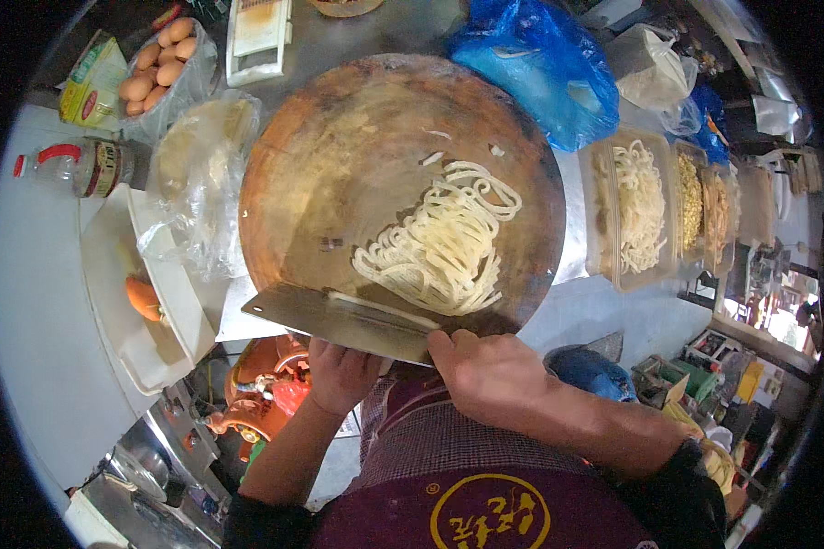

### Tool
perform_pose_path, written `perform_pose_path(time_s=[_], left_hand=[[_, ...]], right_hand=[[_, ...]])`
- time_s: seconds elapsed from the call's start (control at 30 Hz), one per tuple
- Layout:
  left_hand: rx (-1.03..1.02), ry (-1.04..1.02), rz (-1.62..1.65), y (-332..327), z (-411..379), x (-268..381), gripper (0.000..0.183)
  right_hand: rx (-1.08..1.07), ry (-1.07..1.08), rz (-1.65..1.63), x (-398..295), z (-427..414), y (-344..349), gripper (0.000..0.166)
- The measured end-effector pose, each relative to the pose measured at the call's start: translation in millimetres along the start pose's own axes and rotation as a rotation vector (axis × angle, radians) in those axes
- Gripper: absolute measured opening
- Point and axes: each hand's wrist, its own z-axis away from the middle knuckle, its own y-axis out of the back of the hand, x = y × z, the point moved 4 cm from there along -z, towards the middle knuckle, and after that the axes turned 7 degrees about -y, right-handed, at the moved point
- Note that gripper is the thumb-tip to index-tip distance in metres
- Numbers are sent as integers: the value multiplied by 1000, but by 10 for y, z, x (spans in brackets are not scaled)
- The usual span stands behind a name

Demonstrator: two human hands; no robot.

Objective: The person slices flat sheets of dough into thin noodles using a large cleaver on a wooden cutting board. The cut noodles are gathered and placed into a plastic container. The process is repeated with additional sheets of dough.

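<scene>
A round wooden chopping board (329, 151) lies in front of me. On its right half is a loose heap of pale, noodle-like strips (446, 247), with a few small scraps beyond it. My right hand (487, 370) grips a broad-bladed cleaver (357, 322) at its handle end. The blade lies across the board's near edge, pointing left, and one pale strip rests on it. My left hand (345, 370) is at the blade's near edge, its fingers partly hidden behind it; whether they hold the blade or something under it cannot be told.
A bag of brown eggs (158, 68), a plastic bottle (89, 165) and a white tray (172, 288) are at the left. A blue plastic bag (549, 75) touches the board's far right. Right of it stand tubs of shredded food (638, 213). An orange gas cylinder (247, 391) is below left.
</scene>
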Motion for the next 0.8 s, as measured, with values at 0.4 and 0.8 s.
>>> perform_pose_path(time_s=[0.4,0.8], left_hand=[[-28,37,49,-154,259,-54,34],[83,-29,-42,29,84,49,31]], right_hand=[[-31,40,-42,189,298,80,18],[-55,-62,6,227,581,182,11]])
